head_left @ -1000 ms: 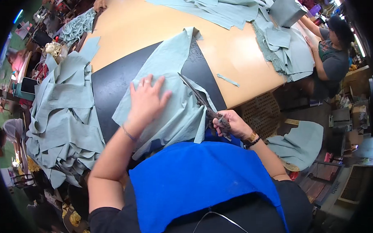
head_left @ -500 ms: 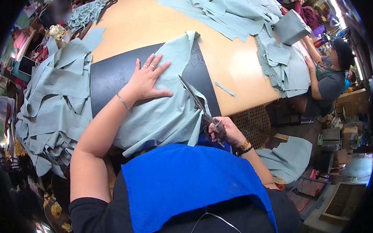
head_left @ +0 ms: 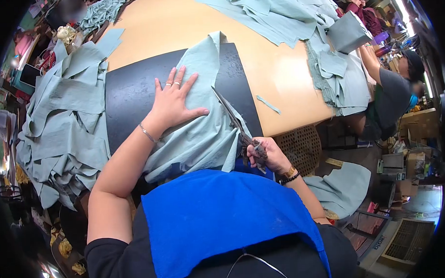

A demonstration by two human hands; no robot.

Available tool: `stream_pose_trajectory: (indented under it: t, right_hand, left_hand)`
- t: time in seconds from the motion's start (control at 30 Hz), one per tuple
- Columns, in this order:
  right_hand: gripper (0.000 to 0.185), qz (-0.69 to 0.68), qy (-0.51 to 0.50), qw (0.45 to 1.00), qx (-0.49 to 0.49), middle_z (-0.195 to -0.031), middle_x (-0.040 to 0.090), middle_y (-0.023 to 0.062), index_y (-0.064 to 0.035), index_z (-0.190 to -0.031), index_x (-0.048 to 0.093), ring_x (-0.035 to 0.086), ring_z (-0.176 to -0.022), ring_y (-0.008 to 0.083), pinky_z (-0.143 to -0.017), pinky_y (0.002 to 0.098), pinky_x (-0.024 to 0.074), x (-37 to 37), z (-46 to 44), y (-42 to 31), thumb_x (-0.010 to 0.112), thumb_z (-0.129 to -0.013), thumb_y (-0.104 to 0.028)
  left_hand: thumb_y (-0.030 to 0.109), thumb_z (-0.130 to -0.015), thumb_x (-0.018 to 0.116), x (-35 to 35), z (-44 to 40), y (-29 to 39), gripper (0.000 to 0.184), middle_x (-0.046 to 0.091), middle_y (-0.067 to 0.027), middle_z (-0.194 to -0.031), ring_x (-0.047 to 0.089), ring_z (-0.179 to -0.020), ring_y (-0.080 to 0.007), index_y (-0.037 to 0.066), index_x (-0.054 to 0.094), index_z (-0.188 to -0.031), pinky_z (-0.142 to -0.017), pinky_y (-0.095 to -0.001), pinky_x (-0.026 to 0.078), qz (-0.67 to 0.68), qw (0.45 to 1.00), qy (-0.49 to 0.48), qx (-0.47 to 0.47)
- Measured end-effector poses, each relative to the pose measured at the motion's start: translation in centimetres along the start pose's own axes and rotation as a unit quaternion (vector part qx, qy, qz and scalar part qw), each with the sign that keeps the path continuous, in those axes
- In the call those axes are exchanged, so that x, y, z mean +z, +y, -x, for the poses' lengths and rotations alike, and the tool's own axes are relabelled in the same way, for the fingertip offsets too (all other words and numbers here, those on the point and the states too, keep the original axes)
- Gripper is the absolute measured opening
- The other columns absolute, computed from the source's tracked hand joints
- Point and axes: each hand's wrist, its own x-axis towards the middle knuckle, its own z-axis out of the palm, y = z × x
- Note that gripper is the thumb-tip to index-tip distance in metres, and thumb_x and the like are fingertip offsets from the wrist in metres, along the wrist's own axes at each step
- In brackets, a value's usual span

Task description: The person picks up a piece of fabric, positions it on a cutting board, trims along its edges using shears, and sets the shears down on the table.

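The left hand (head_left: 174,101) lies palm down with its fingers splayed wide and gripping nothing, resting on a pale grey-green cloth (head_left: 198,135). The cloth is spread directly in front of the person, tapering to a folded tip at its far end and bunching into soft creases nearer the body. Along its right side, slender dark scissors (head_left: 233,115) point away and leftward, and the right hand (head_left: 269,154) has its fingers curled round the rough-looking handles. Leftmost around them, a loose heap of similar fabric (head_left: 65,115) sags beside a black mat (head_left: 132,93), which lies under the cloth on a glossy tan worktop (head_left: 274,68). Farther right come a thin scrap (head_left: 269,104), a layered stack (head_left: 345,88) with a grey block (head_left: 348,32) by it, and a co-worker (head_left: 395,94) in a dark top. The clutter at the left rim is too small to make out; the cloth's near edge is hard to trace beside the blue apron (head_left: 230,212); the right fingers cover much of the handles.
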Motion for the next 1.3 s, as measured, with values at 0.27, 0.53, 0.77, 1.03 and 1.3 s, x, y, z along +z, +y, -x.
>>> stream_pose_trajectory:
  t: [0.27,0.53,0.77,1.03,1.3]
  right_hand:
    - [0.025,-0.007,-0.001,1.0,-0.001,-0.068,0.057,0.0001,-0.0053,-0.082,0.057,0.056,-0.057,0.0079,-0.055,0.0234,0.049,0.2,-0.3,-0.4,0.065,-0.089,-0.027]
    - [0.02,0.003,0.001,1.0,-0.004,-0.067,0.057,0.0005,-0.0057,-0.083,0.057,0.055,-0.056,0.0083,-0.055,0.0234,0.0484,0.1,0.1,0.1,0.062,-0.092,-0.023]
    - [0.023,0.006,0.002,1.0,-0.013,-0.066,0.057,0.0013,-0.0051,-0.083,0.057,0.056,-0.057,0.0108,-0.055,0.0247,0.048,0.0,0.2,-0.2,0.064,-0.09,-0.026]
    - [0.027,0.047,-0.004,0.999,0.005,-0.064,0.058,-0.0012,-0.0075,-0.077,0.059,0.055,-0.056,0.005,-0.054,0.0201,0.0459,0.1,0.5,-1.4,0.065,-0.09,-0.031]
    - [0.027,0.03,-0.01,0.999,0.003,-0.066,0.058,-0.0005,-0.0079,-0.078,0.059,0.056,-0.057,0.0064,-0.054,0.0221,0.0483,-0.4,0.6,-1.2,0.065,-0.089,-0.032]
  left_hand:
    - [0.08,-0.073,0.047,-0.5,1.6,2.1,0.097,0.017,-0.0177,-0.155,0.013,-0.143,-0.0374,0.022,0.028,-0.149,-0.105,-0.0708,0.011,-0.003,0.999,0.004,-0.039]
    - [0.055,-0.089,0.05,-2.7,-1.4,0.4,0.052,0.051,-0.0115,-0.13,0.037,-0.133,-0.0308,0.015,0.057,-0.121,-0.104,-0.0711,0.012,-0.046,0.998,0.007,0.029]
    - [0.054,-0.08,0.064,-3.8,-6.1,-2.6,0.052,0.057,-0.0128,-0.118,0.054,-0.112,-0.0312,0.014,0.06,-0.112,-0.106,-0.0543,0.025,0.041,0.993,-0.01,0.111]
    - [0.064,-0.07,0.065,-3.7,-4.8,-2.0,0.078,0.043,-0.0146,-0.138,0.038,-0.131,-0.0343,0.017,0.05,-0.13,-0.108,-0.0643,0.017,0.011,0.993,-0.027,0.114]
    - [0.068,-0.075,0.058,-0.5,-5.0,-2.6,0.09,0.02,-0.0127,-0.155,0.017,-0.143,-0.0328,0.025,0.027,-0.148,-0.108,-0.0672,0.012,-0.006,0.997,-0.033,0.072]
